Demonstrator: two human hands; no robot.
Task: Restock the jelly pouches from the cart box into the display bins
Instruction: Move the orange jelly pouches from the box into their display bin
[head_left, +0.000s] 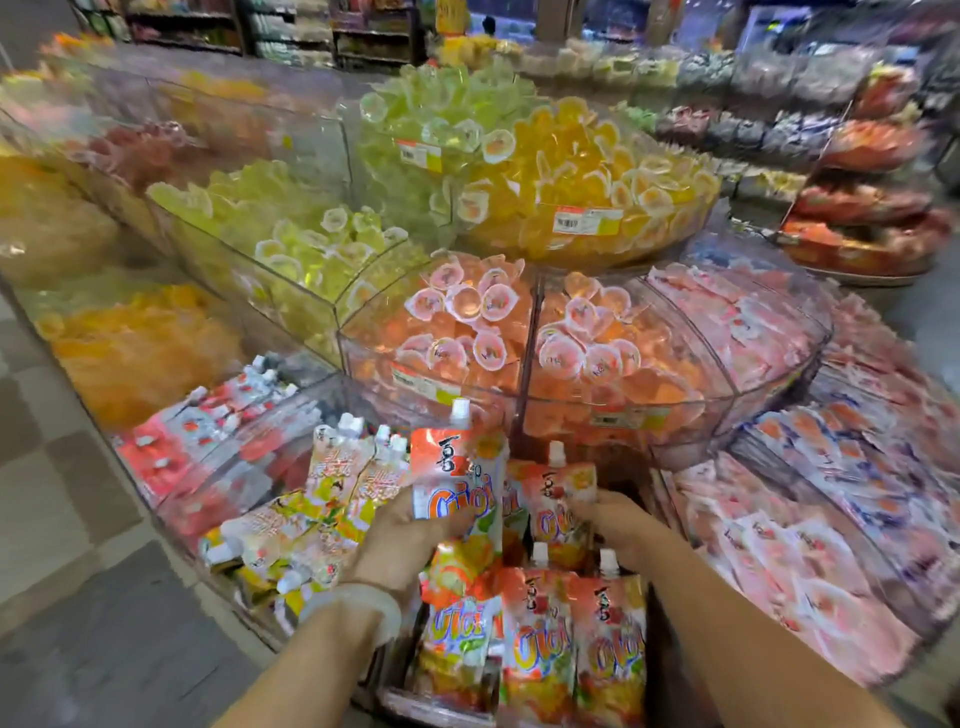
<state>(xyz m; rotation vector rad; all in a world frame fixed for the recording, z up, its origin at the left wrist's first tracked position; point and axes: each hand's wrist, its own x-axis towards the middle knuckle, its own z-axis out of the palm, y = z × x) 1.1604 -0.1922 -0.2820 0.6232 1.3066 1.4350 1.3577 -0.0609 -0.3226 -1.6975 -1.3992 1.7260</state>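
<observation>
Your left hand grips an upright orange jelly pouch above the lower display bin, while your right hand pinches a second pouch just beside it. More pouches (white caps up) stand in the bin below.

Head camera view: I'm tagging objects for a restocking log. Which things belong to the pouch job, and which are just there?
Part of the job:
left hand gripping an orange pouch
right hand holding another pouch
upright pouches below

Just there:
yellow pouches
orange jelly cups
peach jelly cups
</observation>
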